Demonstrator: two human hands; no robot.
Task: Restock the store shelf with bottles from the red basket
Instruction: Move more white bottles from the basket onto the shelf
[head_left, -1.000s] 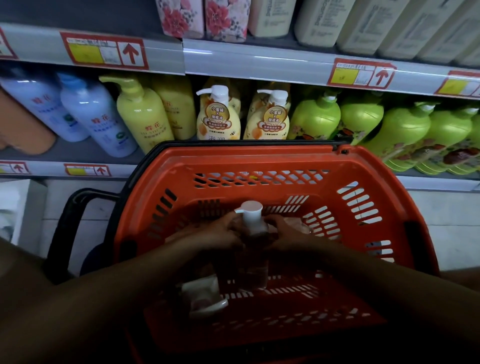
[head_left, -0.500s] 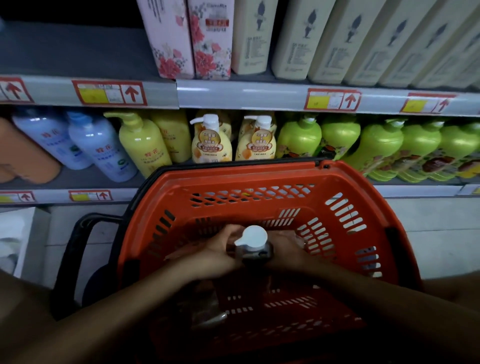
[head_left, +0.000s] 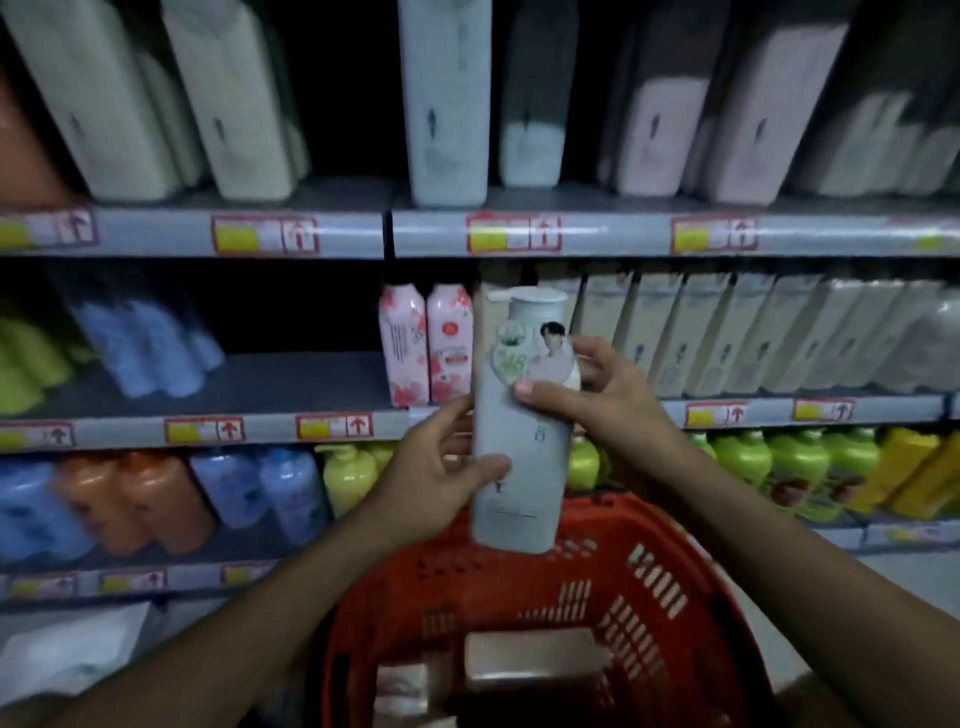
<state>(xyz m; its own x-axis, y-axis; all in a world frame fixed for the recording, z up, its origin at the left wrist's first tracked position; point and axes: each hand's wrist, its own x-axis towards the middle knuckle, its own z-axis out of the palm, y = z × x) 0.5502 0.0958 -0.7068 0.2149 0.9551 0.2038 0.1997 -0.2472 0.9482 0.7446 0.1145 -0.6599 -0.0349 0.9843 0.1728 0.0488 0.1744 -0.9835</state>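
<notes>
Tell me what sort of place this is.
Most likely a shop's toiletries aisle: tiered shelves lined with rows of bottles, price tags along the shelf edges, and a red basket beneath the grey pump bottle both hands hold.

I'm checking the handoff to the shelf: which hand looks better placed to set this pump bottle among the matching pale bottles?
Probably the right hand: it grips the bottle high on the side facing the pale bottles; the left hand holds it lower.
</notes>
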